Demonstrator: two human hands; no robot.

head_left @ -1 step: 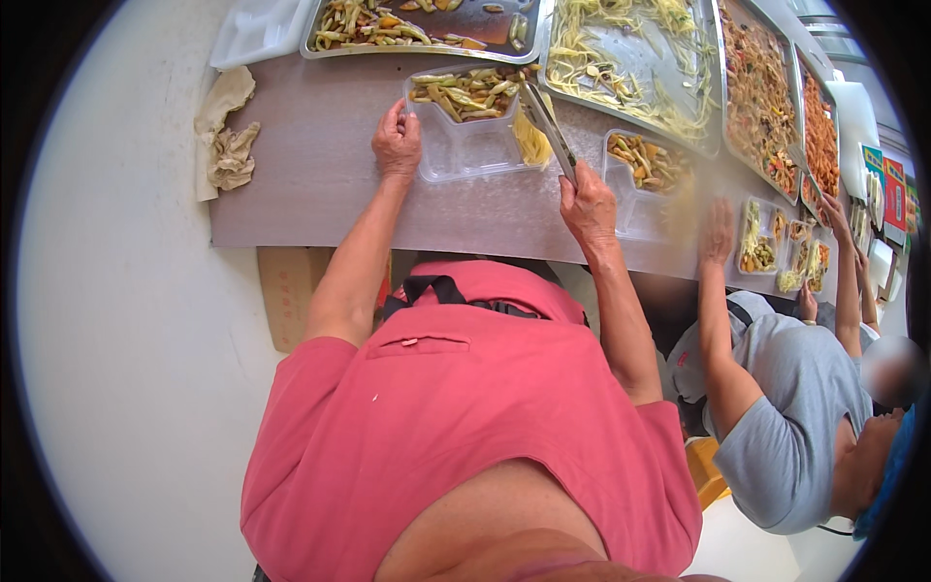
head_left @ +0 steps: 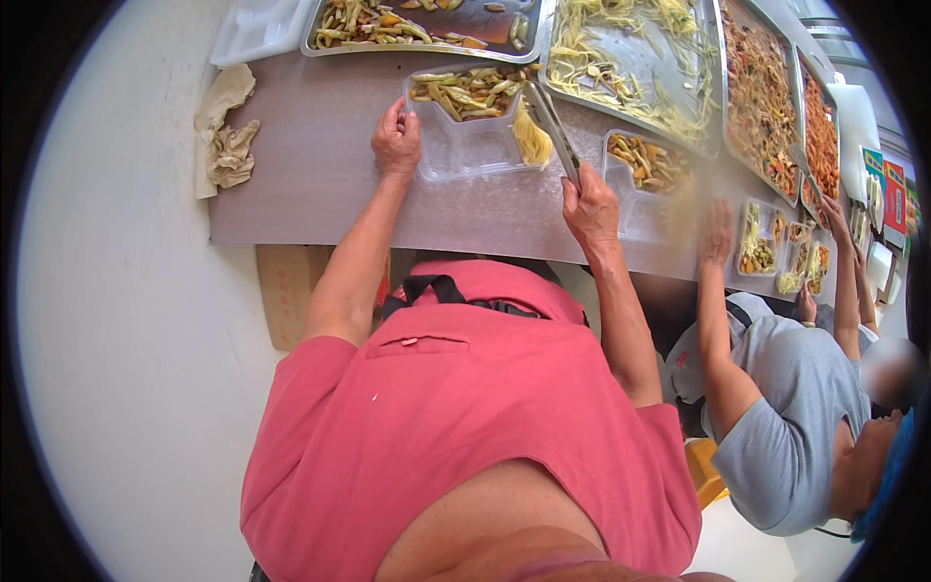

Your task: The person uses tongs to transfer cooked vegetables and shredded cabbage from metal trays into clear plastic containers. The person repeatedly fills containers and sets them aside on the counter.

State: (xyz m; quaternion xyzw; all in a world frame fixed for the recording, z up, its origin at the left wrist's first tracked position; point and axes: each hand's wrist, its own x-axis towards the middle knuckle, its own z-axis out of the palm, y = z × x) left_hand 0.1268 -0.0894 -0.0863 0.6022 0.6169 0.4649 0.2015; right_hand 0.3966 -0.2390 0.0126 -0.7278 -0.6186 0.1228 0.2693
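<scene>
My left hand (head_left: 397, 144) grips the left rim of a clear compartment lunch box (head_left: 464, 153) on the table, its fingers closed on the edge. Cooked green vegetable strips (head_left: 470, 94) fill the box's far compartment. Yellow shreds (head_left: 531, 139) hang at its right side, close to the tongs. With my right hand (head_left: 591, 206) I hold metal tongs (head_left: 555, 131), slanting up and left, their tips over the box's far right corner. Whether the tips pinch any food is not clear.
Metal trays of vegetable strips (head_left: 388, 41), pale yellow shreds (head_left: 582, 73) and reddish food (head_left: 761, 97) line the far side. Another lunch box (head_left: 640, 209) stands at right, near a co-worker's hand (head_left: 718, 233). Crumpled brown paper (head_left: 233, 155) and white containers (head_left: 260, 31) sit at left.
My right hand and the tongs have shifted very slightly to the right. My left hand and the lunch box stay in place.
</scene>
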